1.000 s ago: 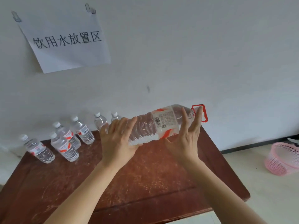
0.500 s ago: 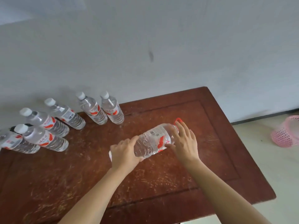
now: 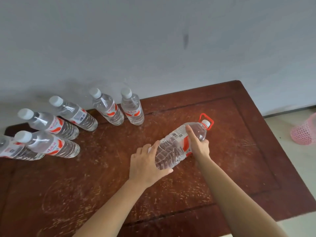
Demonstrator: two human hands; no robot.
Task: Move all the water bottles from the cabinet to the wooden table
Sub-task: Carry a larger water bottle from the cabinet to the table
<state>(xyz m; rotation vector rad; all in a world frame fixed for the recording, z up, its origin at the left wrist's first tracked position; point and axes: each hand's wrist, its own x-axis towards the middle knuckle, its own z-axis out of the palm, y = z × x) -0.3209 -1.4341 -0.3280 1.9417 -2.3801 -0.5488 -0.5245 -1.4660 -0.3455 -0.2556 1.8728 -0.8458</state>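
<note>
A large clear water bottle with a red carry handle and white cap is tilted over the wooden table, neck pointing up and to the right. My left hand grips its base end, thumb under it. My right hand holds the upper body by the red-and-white label, index finger stretched along the bottle. Several small water bottles with white caps stand on the table's back left part, near the wall.
A white wall runs behind the table. A pink mesh basket sits on the pale floor to the right, past the table's right edge. The table's front edge lies near the bottom of the view.
The view has tipped down toward the table. Both hands have lowered the large bottle from chest height to just above the tabletop and turned it more upright.
</note>
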